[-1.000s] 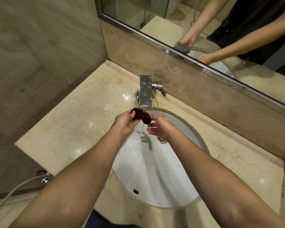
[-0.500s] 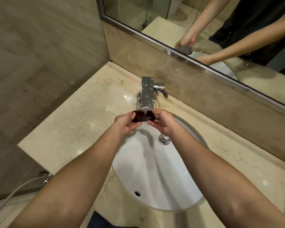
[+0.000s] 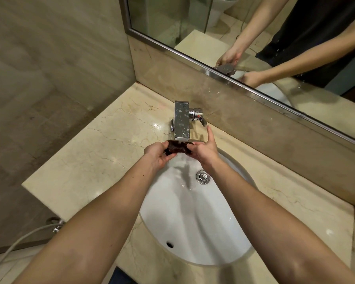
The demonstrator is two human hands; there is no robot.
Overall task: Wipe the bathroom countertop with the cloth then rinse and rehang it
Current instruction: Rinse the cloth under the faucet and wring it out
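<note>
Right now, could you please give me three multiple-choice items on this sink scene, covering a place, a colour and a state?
1. Where is the cloth?
A. under the faucet spout
B. on the countertop
C. over the drain

2. What colour is the cloth?
A. white
B. dark brown
C. yellow

3. How is the cloth held?
A. left hand only
B. right hand only
C. both hands

Answers: 1 A, it sits just below the spout; 2 B, dark against the white sink; 3 C, a hand pinches each end.
</note>
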